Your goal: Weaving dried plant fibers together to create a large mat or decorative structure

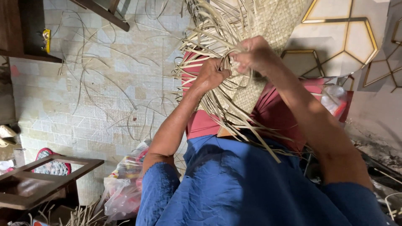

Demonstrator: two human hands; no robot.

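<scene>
A partly woven mat of pale straw strips [272,25] lies over my lap, with many loose strip ends [209,37] fanning out from its edge. My left hand [211,75] is closed around a bunch of the loose strips. My right hand [251,54] pinches strips at the woven edge, close beside the left hand. Blue sleeves cover my upper arms, and a red cloth [276,113] lies under the mat on my lap.
Stray straw strips [96,83] are scattered on the tiled floor. A dark wooden stool frame [46,180] stands at the lower left, with a clear plastic bag [125,184] beside it. Dark wooden furniture [21,29] fills the upper left; gold-lined hexagonal panels [347,37] are at the upper right.
</scene>
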